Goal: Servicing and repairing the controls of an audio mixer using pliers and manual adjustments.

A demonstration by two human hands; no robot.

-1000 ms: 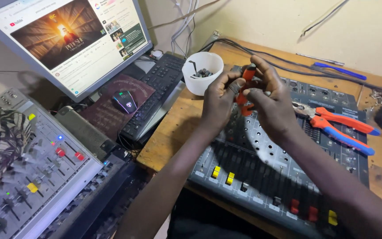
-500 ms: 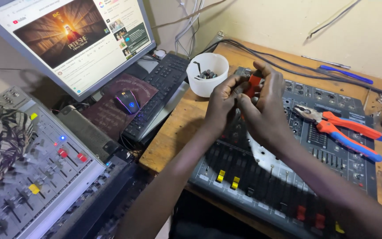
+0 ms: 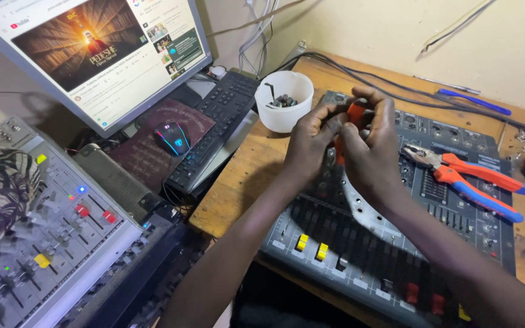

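Observation:
My left hand (image 3: 312, 143) and my right hand (image 3: 373, 149) meet above a dark audio mixer (image 3: 451, 200) that lies on the wooden desk (image 3: 244, 176). Both hands grip a small red-orange tool (image 3: 355, 113), most of it hidden between the fingers. A strip of perforated metal (image 3: 366, 214) curves over the mixer under my right wrist. A white cup (image 3: 284, 102) holding small dark parts stands just beyond my left hand.
Red and blue pliers (image 3: 466, 177) rest on the mixer's right side. A keyboard (image 3: 214, 130), a lit mouse (image 3: 172, 136) and a monitor (image 3: 101, 51) stand at the left. Another grey mixer (image 3: 44, 243) fills the lower left. Cables (image 3: 396, 94) and a blue pen (image 3: 474, 101) lie at the back.
My hands have stayed together on the red-orange tool with small finger shifts. The view has drifted slightly, so the cup and mixer sit a little further right in the picture.

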